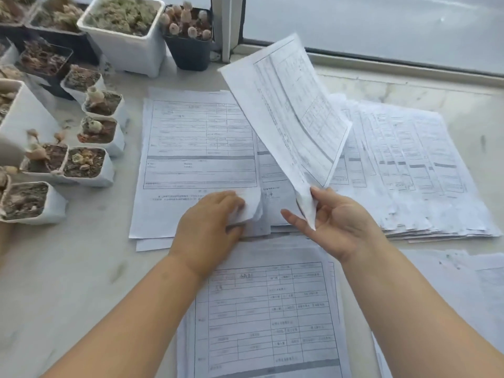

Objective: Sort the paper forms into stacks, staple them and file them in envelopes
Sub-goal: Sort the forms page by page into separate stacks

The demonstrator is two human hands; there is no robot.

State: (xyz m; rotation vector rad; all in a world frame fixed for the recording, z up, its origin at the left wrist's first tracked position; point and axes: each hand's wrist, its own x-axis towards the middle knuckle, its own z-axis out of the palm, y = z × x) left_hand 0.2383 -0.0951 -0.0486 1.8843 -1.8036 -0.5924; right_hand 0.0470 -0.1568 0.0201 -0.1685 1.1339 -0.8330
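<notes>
Right hand (pixel 336 219) fingers pinch raised form (pixel 286 110); left hand (pixel 210 219) fingers grip curled sheet corner (pixel 251 205) on counter stack (pixel 191 148).

R hand (pixel 338 222) pinches lifted form (pixel 286 105) by its bottom corner, sheet tilted up over middle stack (pixel 196 148). L hand (pixel 207 227) grips curled page corners there. Fanned pile (pixel 414 165) on right, near stack (pixel 267 317) between forearms, succulent pots (pixel 90 165) on left.
</notes>
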